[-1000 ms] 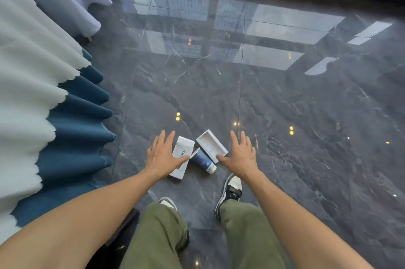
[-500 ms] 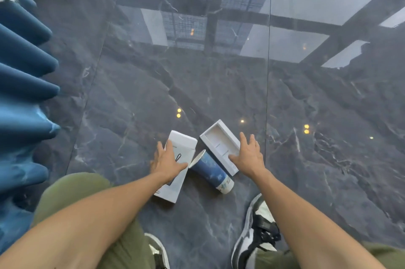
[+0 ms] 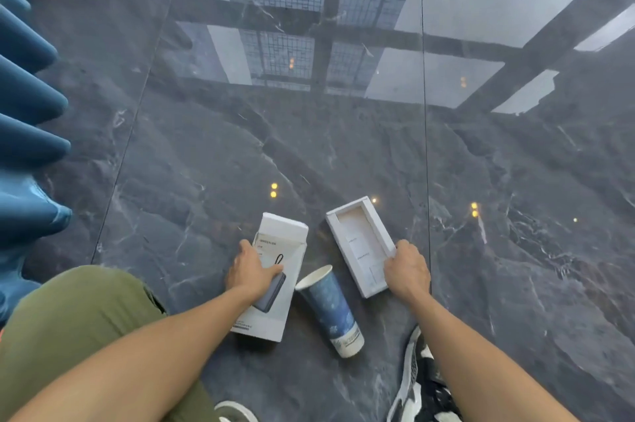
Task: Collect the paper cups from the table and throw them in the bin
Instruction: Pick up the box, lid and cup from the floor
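A blue paper cup [image 3: 331, 310] lies on its side on the dark marble floor, between two white boxes, its open mouth pointing up-left. My left hand [image 3: 251, 272] grips the white printed box [image 3: 275, 277] to the left of the cup, fingers wrapped over its left edge. My right hand [image 3: 407, 270] closes on the near right edge of the open white box tray [image 3: 359, 242] to the right of the cup. Neither hand touches the cup. No bin is in view.
Blue pleated table skirting [image 3: 27, 132] hangs at the left edge. My green-trousered knee [image 3: 75, 322] is bent at lower left and my black-and-white shoe [image 3: 422, 383] stands just right of the cup. The glossy floor [image 3: 343, 146] stretches ahead.
I have crouched lower, so the items look much larger. Both hands went from hovering open above the boxes to gripping them, left on the printed box, right on the tray.
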Available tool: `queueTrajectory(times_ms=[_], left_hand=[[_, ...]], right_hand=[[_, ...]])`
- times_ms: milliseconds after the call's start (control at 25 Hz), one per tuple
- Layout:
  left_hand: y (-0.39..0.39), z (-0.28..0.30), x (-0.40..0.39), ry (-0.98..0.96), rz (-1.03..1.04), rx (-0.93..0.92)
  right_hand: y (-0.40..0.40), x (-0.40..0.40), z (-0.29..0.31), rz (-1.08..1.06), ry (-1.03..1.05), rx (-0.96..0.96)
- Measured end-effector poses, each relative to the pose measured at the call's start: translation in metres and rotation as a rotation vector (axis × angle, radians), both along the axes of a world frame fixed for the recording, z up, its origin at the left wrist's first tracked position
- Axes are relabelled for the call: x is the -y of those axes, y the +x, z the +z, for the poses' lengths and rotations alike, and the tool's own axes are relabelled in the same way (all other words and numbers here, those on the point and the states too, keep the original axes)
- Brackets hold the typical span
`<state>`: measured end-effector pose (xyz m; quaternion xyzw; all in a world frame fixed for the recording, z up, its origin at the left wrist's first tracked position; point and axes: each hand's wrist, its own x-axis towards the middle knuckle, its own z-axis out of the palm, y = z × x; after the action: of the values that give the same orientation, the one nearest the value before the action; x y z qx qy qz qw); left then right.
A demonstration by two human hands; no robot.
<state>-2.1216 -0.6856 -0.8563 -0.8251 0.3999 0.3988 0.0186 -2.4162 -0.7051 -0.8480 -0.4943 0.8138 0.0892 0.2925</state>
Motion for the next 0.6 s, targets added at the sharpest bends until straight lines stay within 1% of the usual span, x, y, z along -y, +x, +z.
queueTrajectory(times_ms=[120, 200, 280, 360, 400, 440, 520, 600], left_hand=[[0.007, 0.019, 0.015, -0.078, 0.059, -0.038], [0.01, 0.03, 0.029, -0.118, 0.103, -0.067], [0.014, 0.045, 0.045, -0.178, 0.169, -0.175], [0.014, 0.057, 0.055, -0.229, 0.237, -0.295], [0.013, 0.061, 0.058, -0.256, 0.281, -0.363], [0.01, 0.064, 0.059, -0.263, 0.358, -0.452], [0.003, 0.068, 0.061, -0.228, 0.521, -0.636], [-0.003, 0.065, 0.059, -0.155, 0.562, -0.745]], right_hand=[[0.006, 0.018, 0.022, -0.146, -0.062, 0.059], [0.015, 0.03, 0.034, -0.287, -0.099, 0.191], [0.036, 0.035, 0.052, -0.379, -0.144, 0.354], [0.064, 0.031, 0.061, -0.368, -0.165, 0.503], [0.078, 0.026, 0.063, -0.334, -0.16, 0.554], [0.091, 0.021, 0.061, -0.284, -0.136, 0.565], [0.11, 0.011, 0.056, -0.168, -0.079, 0.522], [0.12, 0.002, 0.054, -0.103, -0.086, 0.445]])
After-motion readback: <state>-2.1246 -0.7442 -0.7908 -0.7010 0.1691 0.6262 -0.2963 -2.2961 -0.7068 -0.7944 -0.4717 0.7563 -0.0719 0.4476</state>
